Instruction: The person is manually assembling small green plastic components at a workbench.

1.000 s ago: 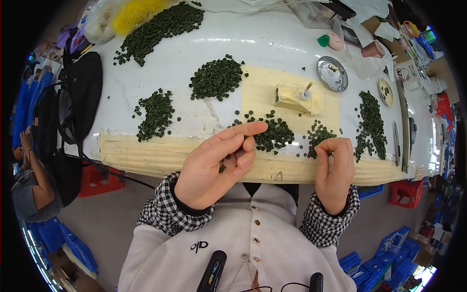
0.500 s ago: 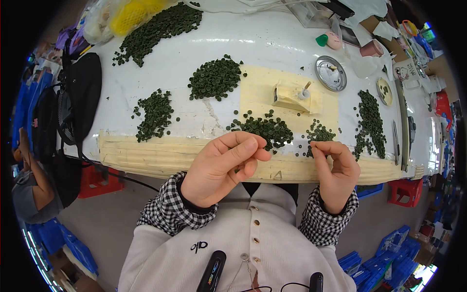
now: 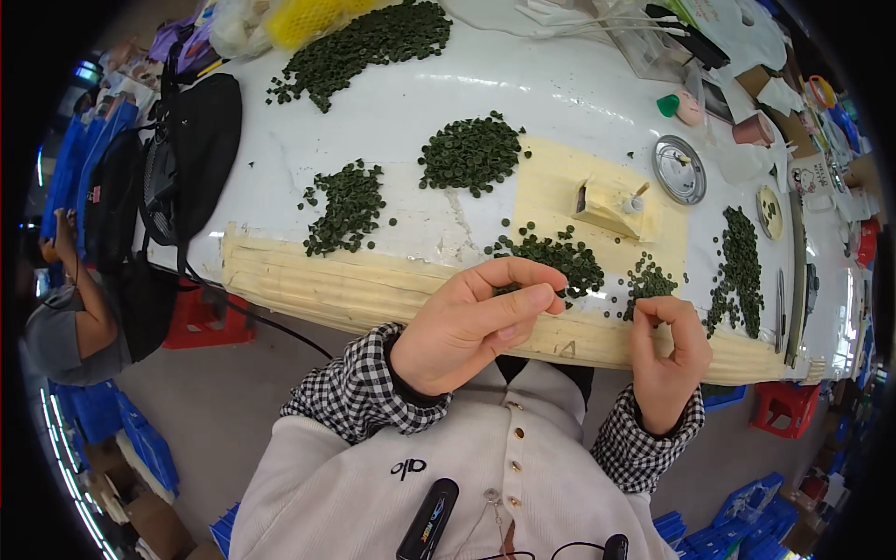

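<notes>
My left hand (image 3: 471,322) hovers over the table's near edge with thumb and fingers pinched together, and a dark green bit shows between them. My right hand (image 3: 667,359) is beside it at the edge, thumb and forefinger pinched on something tiny that looks like a green disc. Just beyond my fingers lie two small heaps of dark green discs (image 3: 553,257) (image 3: 649,280). More heaps of the same discs sit farther out (image 3: 471,154) (image 3: 345,205) and to the right (image 3: 737,271).
A tan block (image 3: 607,201) and a round metal dish (image 3: 679,170) stand past the near heaps on the white table (image 3: 560,93). A large disc heap (image 3: 359,47) lies far left. Black bags (image 3: 191,149) hang at the left edge. Another person (image 3: 65,317) sits left.
My left hand has shifted slightly right and its fingers have closed into a pinch. My right hand has lowered a little and stays pinched.
</notes>
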Motion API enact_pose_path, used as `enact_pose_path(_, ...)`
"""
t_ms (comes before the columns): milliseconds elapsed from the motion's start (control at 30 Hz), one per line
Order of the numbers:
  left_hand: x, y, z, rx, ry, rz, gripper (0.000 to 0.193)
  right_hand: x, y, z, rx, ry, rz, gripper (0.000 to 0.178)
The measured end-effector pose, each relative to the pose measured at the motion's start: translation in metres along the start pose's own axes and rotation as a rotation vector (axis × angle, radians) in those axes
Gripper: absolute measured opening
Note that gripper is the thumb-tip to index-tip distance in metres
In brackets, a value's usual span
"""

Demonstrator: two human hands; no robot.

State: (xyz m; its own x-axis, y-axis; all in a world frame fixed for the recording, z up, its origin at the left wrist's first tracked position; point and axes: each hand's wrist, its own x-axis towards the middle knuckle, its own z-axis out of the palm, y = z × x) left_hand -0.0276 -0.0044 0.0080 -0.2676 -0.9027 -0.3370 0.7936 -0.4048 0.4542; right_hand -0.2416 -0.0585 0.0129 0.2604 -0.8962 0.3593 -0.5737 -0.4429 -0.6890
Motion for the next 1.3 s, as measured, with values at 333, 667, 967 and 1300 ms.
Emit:
enact_pose_path(333, -0.001, 0.000, -0.003, 0.009, -0.016, 0.013, 0.015, -0.001, -0.004, 0.002, -0.113, -0.058, -0.144, 0.017)
enact_pose_path(667, -0.002, -0.001, 0.004, 0.077, 0.020, 0.023, 0.011, -0.006, 0.006, -0.001, 0.211, -0.017, 0.122, 0.008)
enact_pose_path(967, -0.002, -0.002, 0.007, 0.113, 0.021, 0.013, 0.014, -0.004, -0.004, 0.005, 0.760, -0.106, 0.267, 0.014)
enact_pose_path(1300, 0.001, -0.006, 0.004, 0.125, -0.006, 0.020, 0.027, -0.003, -0.012, 0.016, 0.932, -0.201, 0.320, 0.018)
